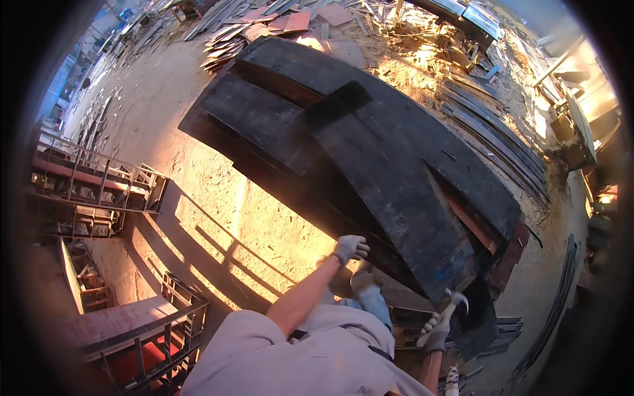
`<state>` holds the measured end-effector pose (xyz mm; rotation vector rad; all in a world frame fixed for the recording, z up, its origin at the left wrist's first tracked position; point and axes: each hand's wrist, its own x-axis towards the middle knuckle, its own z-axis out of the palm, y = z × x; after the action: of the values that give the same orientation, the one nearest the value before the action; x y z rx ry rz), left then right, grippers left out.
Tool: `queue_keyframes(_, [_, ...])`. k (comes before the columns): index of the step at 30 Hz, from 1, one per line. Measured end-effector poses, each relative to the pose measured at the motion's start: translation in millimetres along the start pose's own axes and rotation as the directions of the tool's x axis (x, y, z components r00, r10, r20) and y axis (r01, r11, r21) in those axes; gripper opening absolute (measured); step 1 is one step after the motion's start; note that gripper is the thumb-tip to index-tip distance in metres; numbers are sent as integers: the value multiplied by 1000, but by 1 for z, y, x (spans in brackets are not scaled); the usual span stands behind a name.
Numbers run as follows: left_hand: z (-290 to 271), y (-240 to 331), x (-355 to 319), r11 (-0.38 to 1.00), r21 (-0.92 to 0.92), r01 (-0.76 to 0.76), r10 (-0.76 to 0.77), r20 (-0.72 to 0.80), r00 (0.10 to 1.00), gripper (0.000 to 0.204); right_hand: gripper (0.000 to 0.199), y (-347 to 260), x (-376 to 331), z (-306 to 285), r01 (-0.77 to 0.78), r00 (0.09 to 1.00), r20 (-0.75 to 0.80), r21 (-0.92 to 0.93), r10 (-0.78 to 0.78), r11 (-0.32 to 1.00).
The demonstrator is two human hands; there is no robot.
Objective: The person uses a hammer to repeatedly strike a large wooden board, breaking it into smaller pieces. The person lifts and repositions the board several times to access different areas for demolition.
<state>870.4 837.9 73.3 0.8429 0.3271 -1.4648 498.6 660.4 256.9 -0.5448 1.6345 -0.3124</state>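
My left hand, in a light work glove, rests on the near edge of a stack of large black boards lying on sandy ground. Its fingers are curled over the edge of the lowest boards. My right hand, also gloved, grips the handle of a claw hammer. The hammer's metal head points up beside the near corner of the top black board. My knee and shoe sit between the two hands.
Metal frame racks stand at the left and lower left. Reddish and grey boards are piled at the top. Long dark strips lie at the right. Sawdust covers the ground.
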Motion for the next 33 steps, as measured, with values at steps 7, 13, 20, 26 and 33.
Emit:
queue_keyframes(7, [-89,88,-87,899,66,-432,397,-539,743,35,40,2,-45,176,586,805,273,-225,-528,778])
queue_keyframes(13, [-130,163,-115,912,74,-404,332,-711,619,57,22,-40,-48,350,470,756,617,-281,-217,837])
queue_keyframes(20, [-168,250,-112,923,54,-381,318,-665,676,77,33,-34,-37,564,441,769,610,-289,-191,850])
queue_keyframes(26, [-201,365,-49,941,107,-321,328,-528,783,86,37,-17,-11,733,325,892,434,-429,-122,843])
queue_keyframes(33, [-198,464,52,980,51,-194,196,-440,876,85,46,9,20,832,454,888,238,-597,-395,662])
